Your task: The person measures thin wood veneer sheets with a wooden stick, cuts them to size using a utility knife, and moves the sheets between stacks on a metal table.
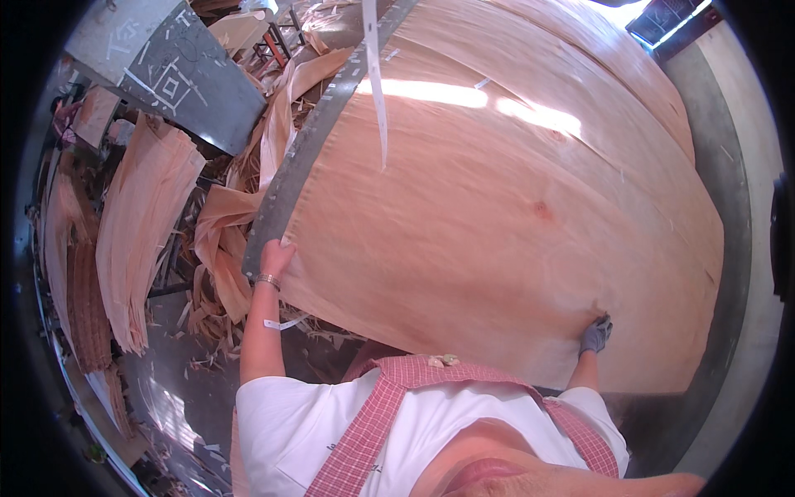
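We pinch near left corner of veneer (464,215) with left hand (277,258), over gray tabletop (300,153). Gloved right hand (595,333) touches veneer, near right; cannot tell whether gripping.

This is a woodworking workshop that handles veneer: broad, thin wood veneer sheets (464,215), grain and knots showing, spread from the middle toward one o'clock over a grey-edged table (277,195). At nine o'clock stands a bundle of veneer strips (149,232), with curled veneer offcuts (228,219) beside it, and splintery wood scraps (211,327) litter the floor (170,356) toward eight o'clock, below a chalk-marked grey box (203,87) at ten.
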The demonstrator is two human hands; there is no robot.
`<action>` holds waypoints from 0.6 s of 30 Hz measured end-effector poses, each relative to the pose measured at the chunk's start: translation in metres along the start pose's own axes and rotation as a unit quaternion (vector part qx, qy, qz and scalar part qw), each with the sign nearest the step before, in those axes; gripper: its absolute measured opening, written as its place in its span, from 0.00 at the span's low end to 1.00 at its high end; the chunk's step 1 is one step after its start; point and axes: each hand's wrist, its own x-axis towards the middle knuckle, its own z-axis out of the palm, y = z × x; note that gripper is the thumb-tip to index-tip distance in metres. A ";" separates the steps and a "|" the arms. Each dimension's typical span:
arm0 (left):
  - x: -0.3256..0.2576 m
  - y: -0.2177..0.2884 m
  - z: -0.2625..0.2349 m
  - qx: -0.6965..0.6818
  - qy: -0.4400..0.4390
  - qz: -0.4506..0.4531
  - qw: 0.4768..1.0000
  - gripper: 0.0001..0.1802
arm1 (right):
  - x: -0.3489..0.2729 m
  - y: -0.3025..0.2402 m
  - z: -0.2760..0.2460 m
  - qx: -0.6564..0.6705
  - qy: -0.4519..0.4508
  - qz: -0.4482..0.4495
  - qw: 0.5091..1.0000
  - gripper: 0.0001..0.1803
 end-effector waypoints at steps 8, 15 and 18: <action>-0.123 0.097 0.030 0.252 0.227 0.225 0.914 0.29 | -0.003 -0.003 -0.034 0.044 -0.006 -0.084 0.995 0.15; -0.355 0.173 0.214 0.308 -0.237 0.398 0.831 0.35 | -0.010 0.040 -0.043 -0.052 -0.030 -0.081 0.995 0.18; -0.425 0.209 0.287 0.206 -0.211 0.563 0.772 0.38 | -0.014 0.046 -0.076 0.074 -0.037 -0.170 0.982 0.14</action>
